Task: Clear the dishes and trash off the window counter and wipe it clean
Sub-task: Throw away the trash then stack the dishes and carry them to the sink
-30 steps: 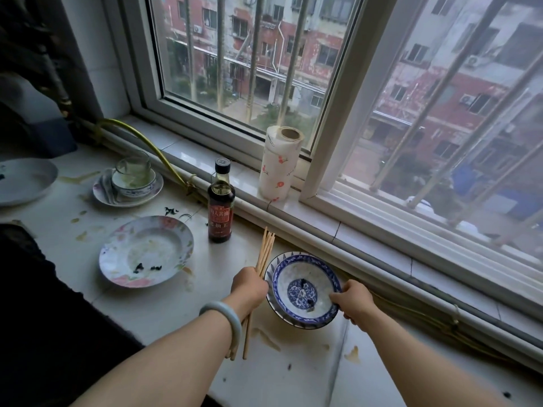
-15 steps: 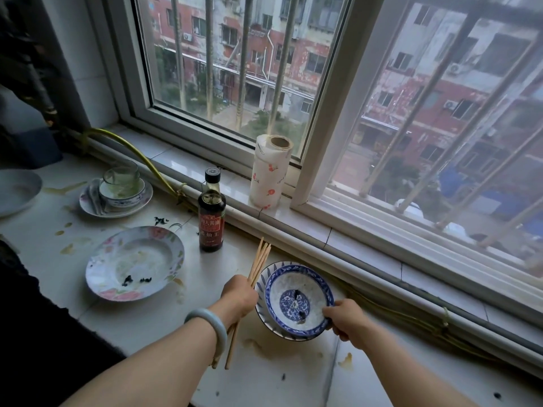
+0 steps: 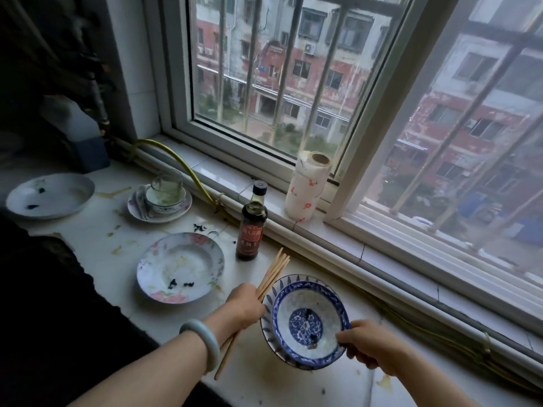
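Note:
My left hand [image 3: 245, 306] grips a bundle of wooden chopsticks [image 3: 271, 271] that point up and away over the counter. My right hand [image 3: 367, 342] pinches the near right rim of two stacked blue-and-white bowls [image 3: 305, 321], tilted toward me, with dark scraps inside. To the left a floral plate [image 3: 180, 267] with dark crumbs lies on the stained white counter [image 3: 97, 245]. Further back stand a glass cup [image 3: 166, 186] in a small bowl on a saucer [image 3: 160, 211], and a white plate [image 3: 50, 195] at far left.
A dark soy sauce bottle [image 3: 251, 227] stands just behind the chopsticks. A paper towel roll [image 3: 307, 186] is upright on the window ledge. A yellow hose [image 3: 176, 163] runs along the sill. Sauce stains [image 3: 383, 380] mark the counter; a dark edge [image 3: 73, 289] borders it at left.
The bowls have lifted and tilted toward me in my right hand. My left hand still holds the chopsticks. The view has shifted, bringing the far left plate fully into sight.

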The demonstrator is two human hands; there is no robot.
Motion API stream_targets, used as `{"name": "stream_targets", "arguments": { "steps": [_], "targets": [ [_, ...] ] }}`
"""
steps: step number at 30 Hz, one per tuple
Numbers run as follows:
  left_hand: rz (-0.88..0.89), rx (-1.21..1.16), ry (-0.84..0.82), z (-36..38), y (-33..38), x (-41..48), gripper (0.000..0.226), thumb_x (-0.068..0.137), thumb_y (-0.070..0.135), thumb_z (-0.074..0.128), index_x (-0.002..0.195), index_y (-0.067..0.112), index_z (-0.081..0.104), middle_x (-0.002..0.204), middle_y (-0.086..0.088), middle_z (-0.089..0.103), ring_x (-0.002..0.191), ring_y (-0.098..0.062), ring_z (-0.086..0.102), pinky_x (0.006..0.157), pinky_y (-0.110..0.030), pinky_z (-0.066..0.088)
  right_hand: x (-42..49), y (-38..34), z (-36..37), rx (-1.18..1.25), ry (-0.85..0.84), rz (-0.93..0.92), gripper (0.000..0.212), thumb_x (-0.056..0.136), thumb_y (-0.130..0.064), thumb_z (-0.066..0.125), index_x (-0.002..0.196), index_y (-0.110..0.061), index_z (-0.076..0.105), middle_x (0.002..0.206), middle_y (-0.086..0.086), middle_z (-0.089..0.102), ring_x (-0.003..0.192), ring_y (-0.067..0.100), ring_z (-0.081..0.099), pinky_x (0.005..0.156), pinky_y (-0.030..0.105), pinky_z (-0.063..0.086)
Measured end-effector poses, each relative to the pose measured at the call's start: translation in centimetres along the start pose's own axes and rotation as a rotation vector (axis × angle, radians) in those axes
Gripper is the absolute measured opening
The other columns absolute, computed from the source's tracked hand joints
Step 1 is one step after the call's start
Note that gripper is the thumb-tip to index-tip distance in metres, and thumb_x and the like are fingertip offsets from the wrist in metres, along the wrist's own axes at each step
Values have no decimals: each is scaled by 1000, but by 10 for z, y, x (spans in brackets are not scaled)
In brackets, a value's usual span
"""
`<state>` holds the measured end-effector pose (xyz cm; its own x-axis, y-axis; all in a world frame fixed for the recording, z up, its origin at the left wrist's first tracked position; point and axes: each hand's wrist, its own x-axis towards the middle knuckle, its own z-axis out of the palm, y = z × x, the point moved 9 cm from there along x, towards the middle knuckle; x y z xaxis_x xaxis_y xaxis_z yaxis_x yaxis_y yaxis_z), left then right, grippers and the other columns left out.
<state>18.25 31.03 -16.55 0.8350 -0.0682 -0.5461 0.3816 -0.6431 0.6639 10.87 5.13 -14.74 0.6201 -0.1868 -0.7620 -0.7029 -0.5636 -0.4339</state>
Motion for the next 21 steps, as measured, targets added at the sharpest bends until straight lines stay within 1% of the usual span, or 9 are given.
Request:
{"name": "stream_targets", "arguments": {
  "steps": [3,6,9,13,15,17,19,21],
  "targets": [
    [14,-20,-14,-22,-13,-7,13,83,7,58,75,17,54,72,-2,56,61,-16,53,48,-24,42,-7,-19,17,-14,-33,5,17,85,-11,62,98,-2,67,60,4,56,44,11,39,42,22,28],
    [14,-45,-2,-52,-30,-15,9,84,6,56,80,14,57,72,-3,55,56,-15,49,45,-23,39,-13,-48,38,-44,-44,-19,15,86,-11,62,97,-2,68,60,4,56,44,11,40,43,22,28],
    [1,-79,68,-92,-49,-19,11,81,4,55,75,14,55,66,-3,53,52,-15,49,42,-21,38,-16,-82,62,-56,-54,-66,16,86,-12,61,97,-2,68,59,4,54,44,11,38,42,22,27],
    [-21,-130,144,-142,-74,-19,11,77,4,56,72,13,56,70,-4,56,61,-18,56,53,-25,46,-17,-127,92,-56,-67,-141,14,86,-12,61,94,-3,69,59,4,53,44,12,36,43,22,25],
    [-27,-158,207,-166,-88,-19,9,76,4,57,72,12,58,69,-4,55,62,-20,55,55,-25,45,-15,-151,106,-62,-66,-181,15,85,-11,61,92,-1,69,57,4,52,43,12,35,43,22,24],
    [-38,-183,273,-188,-101,-20,7,75,4,56,76,10,60,67,-3,53,63,-21,53,55,-24,41,-10,-172,120,-68,-77,-209,16,85,-11,61,93,0,68,58,4,52,43,12,35,42,21,24],
    [-52,-216,313,-204,-110,-21,9,76,5,55,71,14,55,66,-2,52,61,-20,50,52,-22,38,-3,-190,130,-77,-80,-227,17,84,-11,61,93,3,67,58,5,52,43,12,34,43,21,23],
    [-72,-245,354,-217,-120,-21,14,78,7,54,68,17,51,67,-1,52,62,-21,51,53,-23,38,4,-204,141,-73,-88,-239,12,83,-9,61,87,1,66,56,5,50,42,12,33,42,20,22]
  ]
}}
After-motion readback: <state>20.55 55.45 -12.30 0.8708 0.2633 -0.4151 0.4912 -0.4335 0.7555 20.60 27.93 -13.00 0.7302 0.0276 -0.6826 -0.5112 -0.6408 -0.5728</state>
